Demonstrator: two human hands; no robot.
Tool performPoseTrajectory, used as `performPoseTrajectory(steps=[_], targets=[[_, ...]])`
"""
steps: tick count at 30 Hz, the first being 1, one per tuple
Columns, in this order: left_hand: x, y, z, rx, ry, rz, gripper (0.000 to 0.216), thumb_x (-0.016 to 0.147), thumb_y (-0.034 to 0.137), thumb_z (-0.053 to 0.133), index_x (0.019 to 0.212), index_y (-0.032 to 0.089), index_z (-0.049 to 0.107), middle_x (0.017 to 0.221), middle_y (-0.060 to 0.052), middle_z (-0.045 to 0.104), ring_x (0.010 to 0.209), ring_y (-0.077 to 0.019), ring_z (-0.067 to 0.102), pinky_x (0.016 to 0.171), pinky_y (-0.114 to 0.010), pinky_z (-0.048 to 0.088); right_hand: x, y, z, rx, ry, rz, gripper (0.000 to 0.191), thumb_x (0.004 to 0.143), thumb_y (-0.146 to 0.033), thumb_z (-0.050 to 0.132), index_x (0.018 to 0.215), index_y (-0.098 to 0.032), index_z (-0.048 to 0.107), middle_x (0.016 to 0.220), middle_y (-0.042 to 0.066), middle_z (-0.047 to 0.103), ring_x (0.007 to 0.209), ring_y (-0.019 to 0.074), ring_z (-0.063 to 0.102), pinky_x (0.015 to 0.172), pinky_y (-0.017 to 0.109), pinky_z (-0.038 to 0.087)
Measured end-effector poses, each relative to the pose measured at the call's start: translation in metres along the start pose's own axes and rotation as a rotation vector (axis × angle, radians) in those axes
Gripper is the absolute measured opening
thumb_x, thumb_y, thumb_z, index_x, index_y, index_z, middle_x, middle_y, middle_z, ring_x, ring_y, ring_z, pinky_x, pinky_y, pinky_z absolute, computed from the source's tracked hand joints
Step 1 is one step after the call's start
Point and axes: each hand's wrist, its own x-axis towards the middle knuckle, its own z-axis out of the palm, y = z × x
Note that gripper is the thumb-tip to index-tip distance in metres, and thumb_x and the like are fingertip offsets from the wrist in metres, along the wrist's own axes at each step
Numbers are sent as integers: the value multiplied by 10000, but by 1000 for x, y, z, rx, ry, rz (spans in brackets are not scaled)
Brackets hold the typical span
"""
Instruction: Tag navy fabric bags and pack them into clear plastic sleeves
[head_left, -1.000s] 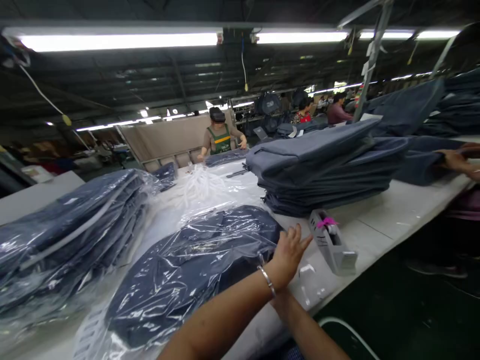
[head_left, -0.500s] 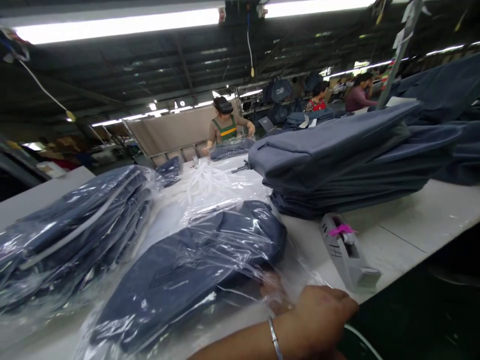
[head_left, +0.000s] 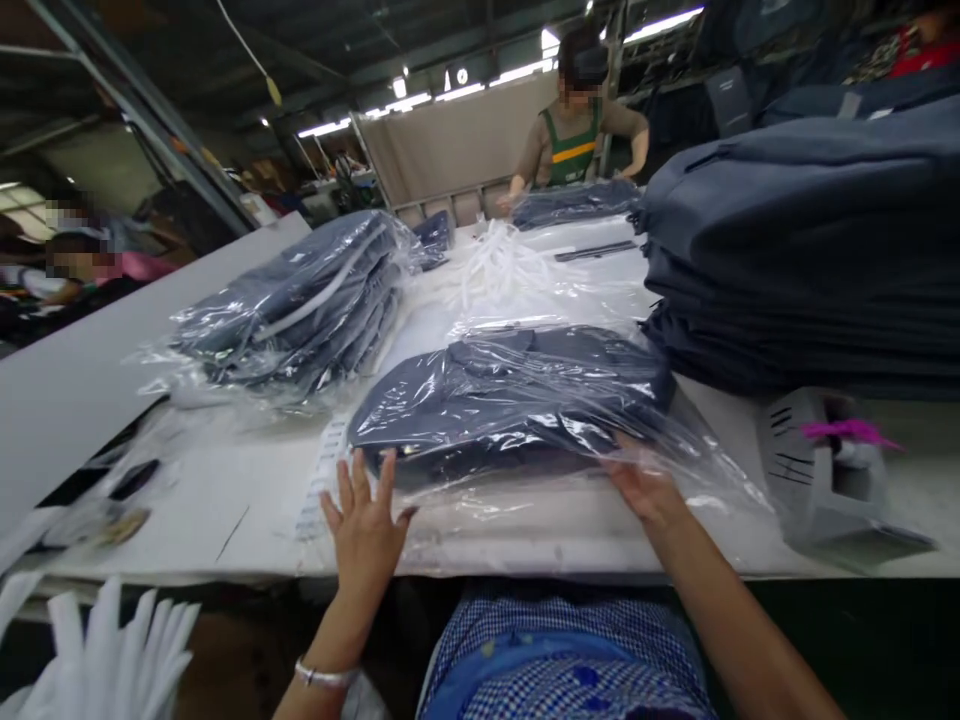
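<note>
A dark blue fabric bag [head_left: 480,385] lies on the table in front of me inside a clear plastic bag [head_left: 697,450]. My left hand [head_left: 367,525], with a bracelet on the wrist, has its fingers spread at the near left corner of the wrapping and holds nothing. My right hand [head_left: 645,490] is closed at the near right edge of the plastic bag. Film partly covers those fingertips. To the right of this hand, loose plastic spreads towards a grey tape dispenser [head_left: 817,490] with a pink strip on it.
Several wrapped blue bags [head_left: 300,300] are stacked at the left. A tall pile of unwrapped blue bags [head_left: 810,250] stands at the right. White strips [head_left: 499,265] lie mid-table; more white strips [head_left: 112,650] hang at lower left. Across the table, a person [head_left: 574,130] handles another wrapped bag.
My left hand has moved from the loose plastic at the right to the left end of the wrapped bag and opened. My right hand stays by the bag's near edge. The view has levelled.
</note>
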Motion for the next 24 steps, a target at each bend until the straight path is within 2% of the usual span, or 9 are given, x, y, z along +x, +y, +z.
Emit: performPoseTrajectory(steps=[3, 5, 9, 11, 12, 14, 17, 20, 24], targets=[[-11, -52, 8, -82, -14, -192, 518, 925, 222, 533, 1440, 247, 481, 1402, -134, 575, 1222, -298, 591, 988, -442, 501, 6, -1, -10, -200, -32, -68, 318, 699, -486, 738, 825, -221, 615, 833, 39, 683, 912, 250, 660, 888, 477, 547], [-16, -69, 7, -138, 69, -241, 421, 943, 172, 466, 1339, 241, 591, 1168, -90, 716, 1003, -228, 690, 900, -359, 541, -3, 2, -23, -462, -58, -134, 384, 699, -518, 759, 911, -219, 645, 916, 52, 700, 1009, 281, 649, 960, 507, 511], [-29, -59, -7, -104, 433, -158, 422, 910, 169, 549, 1329, 184, 593, 1267, -143, 655, 1168, -279, 609, 1022, -439, 468, -28, 7, -47, -1051, -222, -274, 556, 713, -553, 769, 1169, -248, 678, 1190, 98, 690, 1218, 364, 562, 1070, 558, 407], [-39, -35, -7, -141, 483, 43, 459, 876, 174, 625, 1333, 192, 579, 1255, -138, 652, 1189, -279, 592, 1042, -443, 455, -30, 6, -51, -1300, -356, -388, 485, 810, -535, 687, 1220, -277, 679, 1241, 84, 680, 1225, 355, 565, 1067, 545, 415], [-43, -22, -2, -187, 414, 176, 453, 871, 179, 644, 1319, 211, 583, 1213, -116, 672, 1160, -262, 608, 1031, -423, 468, -28, 4, -50, -1414, -413, -457, 416, 871, -508, 623, 1222, -293, 684, 1250, 67, 681, 1213, 334, 580, 1059, 527, 429], [-49, 3, 14, -270, 156, 388, 422, 888, 236, 647, 1306, 245, 585, 1186, -85, 688, 1132, -241, 625, 1009, -390, 495, -22, -3, -47, -1558, -491, -583, 304, 943, -402, 535, 1169, -307, 713, 1228, 37, 696, 1166, 285, 618, 1034, 474, 463], [-45, 22, 48, -262, -141, 432, 502, 880, 392, 656, 1345, 228, 560, 1364, -126, 595, 1271, -305, 545, 1053, -451, 475, -19, -20, -44, -1597, -568, -754, 266, 946, -266, 514, 1082, -267, 743, 1131, 46, 733, 1056, 241, 665, 954, 387, 509], [-36, 15, 69, -235, -250, 348, 423, 928, 337, 578, 1337, 231, 578, 1375, -125, 590, 1249, -300, 572, 1021, -440, 505, -33, -35, -50, -1564, -709, -870, 232, 956, -244, 511, 1027, -234, 731, 1036, 53, 738, 963, 207, 670, 864, 320, 518], [-49, -14, 62, -284, -423, 411, 358, 957, 191, 451, 1255, 271, 634, 1254, -55, 672, 1099, -219, 669, 908, -325, 564, -73, -42, -71, -1555, -847, -900, 219, 954, -185, 499, 1013, -225, 706, 997, 54, 721, 932, 189, 649, 751, 273, 507]])
